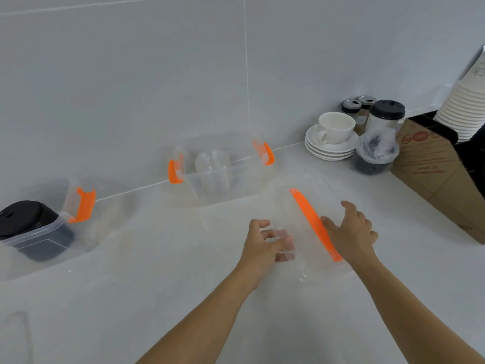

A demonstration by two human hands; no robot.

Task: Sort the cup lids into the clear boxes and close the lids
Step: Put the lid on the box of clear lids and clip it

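A clear box lid [296, 214] with an orange handle strip lies on the white counter in front of me. My left hand [265, 245] grips its near left edge, fingers curled under the clear plastic. My right hand [349, 232] rests on its right side by the orange strip. Behind it stands an uncovered clear box [223, 190] with orange clips, holding stacked clear cup lids [212, 160]. At the far left another uncovered clear box [39, 240] with an orange clip holds stacked black cup lids [25, 216].
At the back right stand a white cup on stacked saucers [332, 140], lidded jars and cups [378, 137], a brown cardboard box [441, 174] and a tall stack of paper cups [464, 106]. A faint clear object [17, 334] sits at the lower left.
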